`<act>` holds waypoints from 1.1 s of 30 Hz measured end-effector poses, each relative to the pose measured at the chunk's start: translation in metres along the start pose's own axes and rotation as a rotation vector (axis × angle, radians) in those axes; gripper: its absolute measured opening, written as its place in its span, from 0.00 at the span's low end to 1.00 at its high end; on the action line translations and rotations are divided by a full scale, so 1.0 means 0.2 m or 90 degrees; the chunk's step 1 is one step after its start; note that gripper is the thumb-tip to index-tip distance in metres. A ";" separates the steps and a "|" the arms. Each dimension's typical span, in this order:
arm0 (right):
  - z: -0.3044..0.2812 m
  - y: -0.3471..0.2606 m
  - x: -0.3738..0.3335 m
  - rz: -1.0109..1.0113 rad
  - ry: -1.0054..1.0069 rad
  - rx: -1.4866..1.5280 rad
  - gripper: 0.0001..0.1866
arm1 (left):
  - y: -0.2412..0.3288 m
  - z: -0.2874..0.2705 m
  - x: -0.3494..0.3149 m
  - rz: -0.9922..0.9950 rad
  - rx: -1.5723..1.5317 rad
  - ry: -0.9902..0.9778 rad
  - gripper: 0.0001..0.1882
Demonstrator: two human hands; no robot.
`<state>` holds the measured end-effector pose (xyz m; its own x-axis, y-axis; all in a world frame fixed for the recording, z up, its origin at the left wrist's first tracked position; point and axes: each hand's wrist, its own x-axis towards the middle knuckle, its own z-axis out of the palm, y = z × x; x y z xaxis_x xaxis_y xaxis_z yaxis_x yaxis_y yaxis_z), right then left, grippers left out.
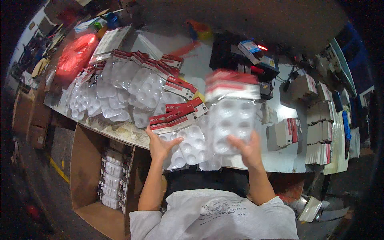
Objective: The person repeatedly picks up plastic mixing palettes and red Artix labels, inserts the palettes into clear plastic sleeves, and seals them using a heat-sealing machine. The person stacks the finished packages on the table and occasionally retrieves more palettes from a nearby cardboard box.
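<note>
My right hand [249, 151] grips the lower right of a stack of bagged white paint palettes [232, 124], thumb across the front. Motion smears this stack and its red-and-white header cards. On the left, my left hand [161, 147] holds the edge of other palette packs [192, 146], with its thumb over the clear bag; its other fingers are partly hidden. These packs lean at the table's front edge, their red cards upward. A large heap of similar palette packs [140, 86] spreads over the table to the left.
Below the table's left front stands an open cardboard box [86, 172] holding stacked white palettes [112, 180]. A red plastic bag [76, 56] lies at the back left. To the right are folded header cards [284, 133], stacks of cards [320, 128] and a black device [264, 66].
</note>
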<state>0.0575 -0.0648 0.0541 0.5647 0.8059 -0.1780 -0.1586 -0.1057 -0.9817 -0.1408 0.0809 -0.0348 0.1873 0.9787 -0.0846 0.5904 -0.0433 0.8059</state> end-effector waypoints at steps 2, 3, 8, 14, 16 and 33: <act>0.06 0.08 0.01 0.040 -0.066 -0.173 0.23 | 0.03 0.02 -0.02 0.036 0.000 -0.026 0.59; 0.09 0.14 0.03 0.095 -0.097 -0.252 0.23 | 0.04 0.02 -0.02 0.069 -0.013 -0.037 0.59; 0.10 0.38 0.11 -0.089 0.106 -0.724 0.43 | 0.06 0.03 -0.06 -0.005 -0.017 -0.111 0.47; 0.05 0.33 0.17 -0.047 -0.016 -0.650 0.61 | 0.03 0.09 -0.09 -0.009 -0.132 -0.120 0.43; 0.07 0.31 0.18 -0.086 -0.074 -0.545 0.62 | 0.02 0.11 -0.09 -0.023 -0.223 -0.129 0.40; -0.03 0.17 0.07 -0.054 0.046 -0.395 0.57 | -0.05 0.15 -0.17 -0.225 -0.485 -0.278 0.17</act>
<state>0.0653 -0.0597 0.0180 0.6116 0.7871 -0.0804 0.3764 -0.3789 -0.8455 -0.1291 0.0428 -0.0574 0.4646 0.7415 -0.4842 0.0261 0.5351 0.8444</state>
